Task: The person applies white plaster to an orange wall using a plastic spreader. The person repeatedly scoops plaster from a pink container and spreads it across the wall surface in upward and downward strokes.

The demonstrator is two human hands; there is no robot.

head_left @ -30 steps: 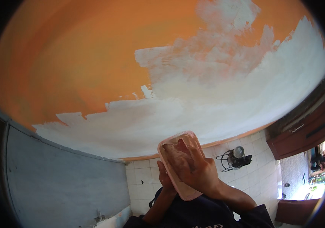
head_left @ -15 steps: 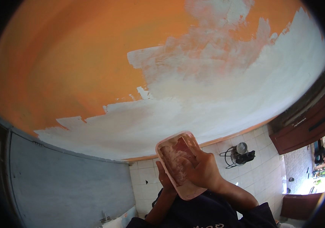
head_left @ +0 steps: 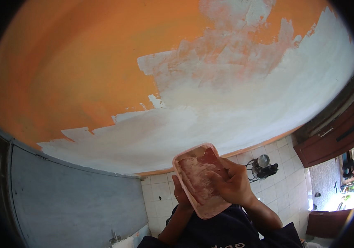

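A shallow pink rectangular plastic tray point(head_left: 211, 210) is held in front of my chest. My left hand point(head_left: 181, 194) supports its left side from below, with most of the fingers hidden behind it. Inside the tray lies a flat reddish scraper point(head_left: 199, 175), smeared with whitish paste. My right hand point(head_left: 235, 184) grips this scraper at its right side, thumb pressed on the face and the other fingers mostly hidden. Beyond the tray rises an orange wall point(head_left: 81, 70), coated over its lower and right parts with white filler point(head_left: 226, 111).
A grey-blue door or panel point(head_left: 77, 194) stands at the left. On the white tiled floor point(head_left: 160, 190) to the right is a dark metal stool point(head_left: 253, 169) bearing a clear container point(head_left: 263, 160) and a black item. A brown door point(head_left: 330, 136) and a bright doorway lie farther right.
The tray has shifted slightly right. My right hand and the scraper have also slid a little rightward, and more of the scraper's smeared face shows.
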